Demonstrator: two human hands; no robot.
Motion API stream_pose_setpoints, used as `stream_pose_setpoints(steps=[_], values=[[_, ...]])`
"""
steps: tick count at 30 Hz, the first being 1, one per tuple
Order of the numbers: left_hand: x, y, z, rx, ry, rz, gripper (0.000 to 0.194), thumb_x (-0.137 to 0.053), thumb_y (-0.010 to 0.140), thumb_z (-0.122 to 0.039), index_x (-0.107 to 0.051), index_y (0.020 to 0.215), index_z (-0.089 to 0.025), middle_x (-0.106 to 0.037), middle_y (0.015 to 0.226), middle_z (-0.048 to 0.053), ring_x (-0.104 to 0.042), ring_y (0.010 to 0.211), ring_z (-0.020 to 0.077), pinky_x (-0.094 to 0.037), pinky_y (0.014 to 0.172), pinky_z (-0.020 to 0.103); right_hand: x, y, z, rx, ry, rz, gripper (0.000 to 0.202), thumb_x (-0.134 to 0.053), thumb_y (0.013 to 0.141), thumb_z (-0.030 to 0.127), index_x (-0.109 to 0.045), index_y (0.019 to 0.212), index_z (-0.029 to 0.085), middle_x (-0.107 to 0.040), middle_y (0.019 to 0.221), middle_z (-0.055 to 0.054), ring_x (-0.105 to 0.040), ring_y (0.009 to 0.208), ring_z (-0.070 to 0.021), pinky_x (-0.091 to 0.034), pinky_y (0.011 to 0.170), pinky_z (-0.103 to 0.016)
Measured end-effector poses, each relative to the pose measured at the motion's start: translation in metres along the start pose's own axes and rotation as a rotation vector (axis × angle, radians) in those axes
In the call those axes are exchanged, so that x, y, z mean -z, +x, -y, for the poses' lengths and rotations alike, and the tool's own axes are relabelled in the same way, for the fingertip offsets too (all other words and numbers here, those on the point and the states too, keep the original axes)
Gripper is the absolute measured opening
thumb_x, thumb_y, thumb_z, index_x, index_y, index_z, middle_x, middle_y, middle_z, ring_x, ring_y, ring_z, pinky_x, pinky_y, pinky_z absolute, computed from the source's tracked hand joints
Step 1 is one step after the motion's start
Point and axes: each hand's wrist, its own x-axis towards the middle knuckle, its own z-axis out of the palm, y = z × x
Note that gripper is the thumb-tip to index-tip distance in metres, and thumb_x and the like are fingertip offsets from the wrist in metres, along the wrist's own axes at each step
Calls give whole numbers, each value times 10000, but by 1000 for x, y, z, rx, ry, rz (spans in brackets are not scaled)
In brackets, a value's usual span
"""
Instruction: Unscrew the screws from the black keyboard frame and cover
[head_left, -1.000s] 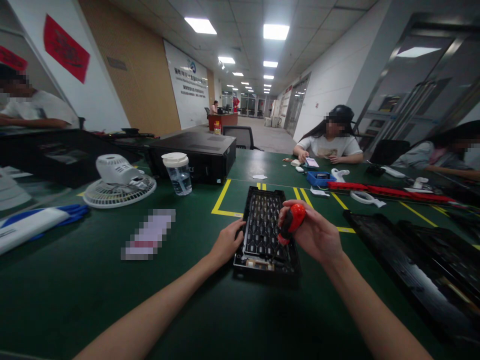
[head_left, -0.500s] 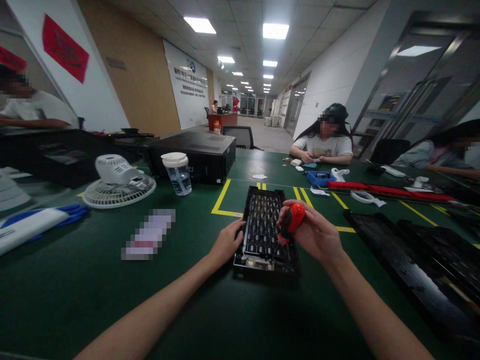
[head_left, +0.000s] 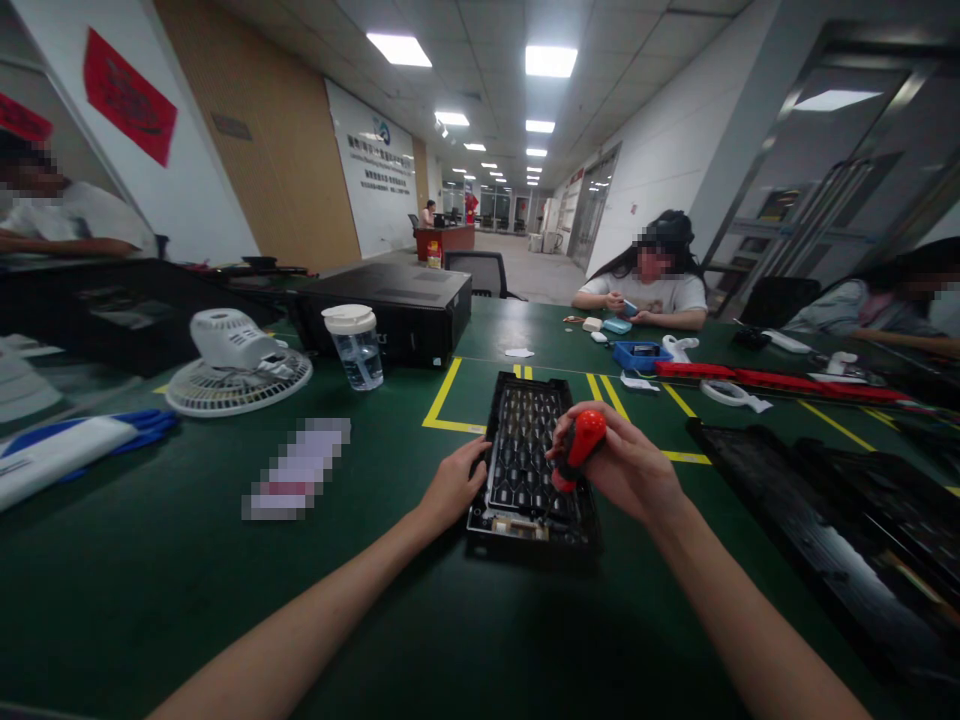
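A black rectangular panel (head_left: 517, 420) with a honeycomb grille lies on the green table in front of me. My left hand (head_left: 454, 485) grips its left edge, fingers curled over the rim. In my right hand (head_left: 630, 460) is a screwdriver (head_left: 585, 438) with a red and black handle. The screwdriver is tilted over the panel's lower right part, and its tip is hard to make out against the black surface. Near the panel's bottom edge sits a small light-coloured part (head_left: 517, 528).
Left are a water cup (head_left: 356, 350), a white fan part (head_left: 236, 365), a large black case (head_left: 390, 300) and blue gloves (head_left: 142, 428). To the right lie black panels (head_left: 795, 520), a tape roll (head_left: 727, 395) and a blue tray (head_left: 641, 355). Another person (head_left: 645, 280) sits opposite.
My right hand and the screwdriver have shifted slightly and turned a little. My left hand and the panel stay put. The person opposite has lifted a light-blue object.
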Motion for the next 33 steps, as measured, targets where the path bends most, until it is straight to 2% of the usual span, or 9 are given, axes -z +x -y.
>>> stream_pose_setpoints(steps=[9, 18, 33], values=[[0, 0, 0, 7, 9, 2, 355, -384, 839, -239, -542, 1149, -166, -529, 1254, 61, -471, 1173, 167, -345, 1030, 346, 0, -1, 3, -5, -23, -6, 250, -576, 753, 283, -541, 989, 210, -560, 983, -62, -571, 858, -203, -452, 820, -422], [0, 1, -1, 13, 3, 4, 363, -386, 834, -232, -540, 1153, -152, -534, 1247, 70, -473, 1171, 164, -340, 1032, 334, 3, -2, 2, -5, -29, 7, 230, -565, 767, 245, -490, 982, 214, -555, 1046, -76, -568, 816, -181, -450, 771, -375], [0, 0, -1, 4, 6, 1, 361, -387, 833, -233, -543, 1148, -155, -533, 1248, 66, -475, 1168, 162, -338, 1033, 339, 3, -2, 3, 44, -87, -19, 198, -574, 774, 216, -462, 937, 214, -586, 996, -67, -565, 829, -183, -454, 716, -342]])
